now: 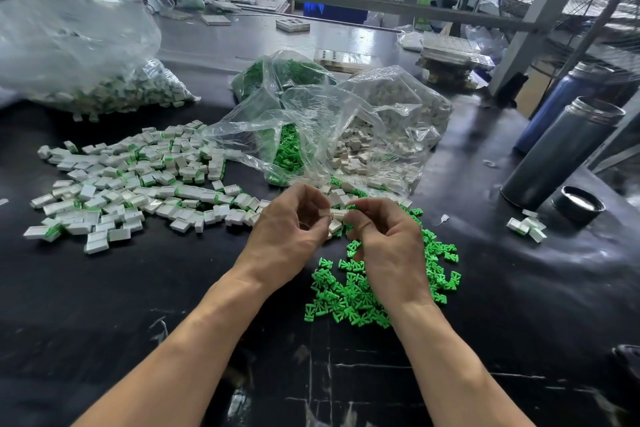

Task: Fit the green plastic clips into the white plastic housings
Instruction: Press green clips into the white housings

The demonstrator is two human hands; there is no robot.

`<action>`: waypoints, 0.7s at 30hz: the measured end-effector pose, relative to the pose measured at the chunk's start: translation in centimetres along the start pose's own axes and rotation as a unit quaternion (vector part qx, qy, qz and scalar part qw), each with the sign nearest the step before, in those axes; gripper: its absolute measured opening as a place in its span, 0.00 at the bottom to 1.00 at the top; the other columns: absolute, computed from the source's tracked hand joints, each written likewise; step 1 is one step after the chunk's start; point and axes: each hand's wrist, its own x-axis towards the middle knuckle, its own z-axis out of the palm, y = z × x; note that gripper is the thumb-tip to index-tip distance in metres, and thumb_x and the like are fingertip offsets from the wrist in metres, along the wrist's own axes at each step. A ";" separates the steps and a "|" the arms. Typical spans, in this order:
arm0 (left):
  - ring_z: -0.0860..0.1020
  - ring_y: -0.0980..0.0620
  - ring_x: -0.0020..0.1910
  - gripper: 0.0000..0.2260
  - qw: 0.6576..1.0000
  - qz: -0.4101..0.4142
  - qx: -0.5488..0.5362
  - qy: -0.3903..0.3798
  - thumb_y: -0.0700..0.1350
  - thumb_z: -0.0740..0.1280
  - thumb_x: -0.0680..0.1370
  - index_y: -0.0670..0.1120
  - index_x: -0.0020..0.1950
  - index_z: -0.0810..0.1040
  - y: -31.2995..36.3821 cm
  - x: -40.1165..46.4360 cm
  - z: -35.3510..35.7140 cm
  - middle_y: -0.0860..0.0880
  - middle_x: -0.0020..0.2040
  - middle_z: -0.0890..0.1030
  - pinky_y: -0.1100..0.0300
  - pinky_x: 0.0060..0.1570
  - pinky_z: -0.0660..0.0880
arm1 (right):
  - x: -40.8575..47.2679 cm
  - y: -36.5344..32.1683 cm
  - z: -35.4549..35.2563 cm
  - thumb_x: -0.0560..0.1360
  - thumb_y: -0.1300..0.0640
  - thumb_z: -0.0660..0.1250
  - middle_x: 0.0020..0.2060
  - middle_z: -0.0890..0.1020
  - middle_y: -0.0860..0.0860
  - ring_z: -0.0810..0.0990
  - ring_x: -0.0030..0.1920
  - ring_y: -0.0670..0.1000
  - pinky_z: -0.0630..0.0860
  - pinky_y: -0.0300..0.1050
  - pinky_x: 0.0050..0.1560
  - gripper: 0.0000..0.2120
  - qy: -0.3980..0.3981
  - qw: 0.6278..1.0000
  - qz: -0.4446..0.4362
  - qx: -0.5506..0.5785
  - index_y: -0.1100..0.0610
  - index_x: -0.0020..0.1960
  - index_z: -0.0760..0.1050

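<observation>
Black workbench (104, 305). Left hand (287, 229) pinching white housing (325, 213); right hand (384, 239) fingers curled, contents hidden. Loose green clips (349, 298) within reach; finished pieces (131, 180) piled left.

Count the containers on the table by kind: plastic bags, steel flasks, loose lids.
Plastic bags: 3, one of finished parts, one of green clips, one of white housings.
Steel flasks: 2, standing at the right.
Loose lids: 1.
Total: 6.

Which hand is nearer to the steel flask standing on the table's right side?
The right hand. It hangs over the loose green clips, on the side of the steel flask. The left hand is beside it, farther from the flask, pinching a white housing.
</observation>
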 end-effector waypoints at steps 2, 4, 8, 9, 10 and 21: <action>0.78 0.57 0.35 0.09 1.000 -0.003 -0.025 -0.005 0.40 0.73 0.78 0.53 0.50 0.78 0.2 -0.1 0.0 0.48 0.41 0.82 0.67 0.38 0.75 | -0.1 -0.1 0.0 0.79 0.62 0.72 0.42 0.86 0.47 0.83 0.43 0.49 0.79 0.50 0.43 0.10 -0.005 1.000 -0.008 0.008 0.46 0.49 0.84; 0.76 0.57 0.34 0.08 0.998 -0.009 -0.060 -0.011 0.41 0.72 0.79 0.54 0.52 0.80 0.4 -0.1 -0.1 0.45 0.43 0.82 0.65 0.37 0.74 | -0.2 -0.1 -0.1 0.79 0.63 0.71 0.43 0.87 0.45 0.82 0.43 0.46 0.78 0.48 0.43 0.13 -0.010 1.000 -0.018 0.013 0.44 0.50 0.85; 0.72 0.46 0.36 0.06 0.994 -0.013 -0.105 -0.032 0.43 0.71 0.80 0.55 0.54 0.83 0.8 -0.3 -0.2 0.39 0.44 0.81 0.52 0.39 0.72 | -0.2 -0.2 0.1 0.79 0.62 0.72 0.45 0.87 0.46 0.82 0.44 0.44 0.78 0.46 0.47 0.10 -0.010 0.999 -0.026 0.026 0.47 0.52 0.85; 0.72 0.46 0.36 0.07 0.993 -0.012 -0.110 -0.034 0.43 0.71 0.81 0.55 0.54 0.84 1.0 -0.4 -0.3 0.38 0.44 0.81 0.52 0.40 0.72 | -0.1 -0.3 0.1 0.79 0.62 0.73 0.45 0.87 0.46 0.82 0.43 0.44 0.78 0.47 0.47 0.09 -0.008 0.999 -0.028 0.028 0.48 0.52 0.85; 0.72 0.46 0.36 0.07 0.993 -0.013 -0.113 -0.035 0.43 0.71 0.81 0.54 0.54 0.84 1.0 -0.4 -0.3 0.39 0.44 0.81 0.52 0.40 0.72 | -0.1 -0.3 0.1 0.79 0.61 0.73 0.44 0.87 0.47 0.83 0.43 0.45 0.79 0.48 0.47 0.08 -0.006 0.999 -0.029 0.029 0.48 0.52 0.84; 0.77 0.61 0.35 0.04 0.991 -0.024 -0.130 -0.031 0.40 0.72 0.79 0.46 0.53 0.84 1.2 -0.5 -0.2 0.56 0.38 0.83 0.67 0.40 0.75 | -0.3 -0.3 0.1 0.77 0.64 0.74 0.41 0.87 0.46 0.83 0.40 0.44 0.77 0.40 0.42 0.10 -0.022 0.998 -0.052 0.010 0.49 0.48 0.84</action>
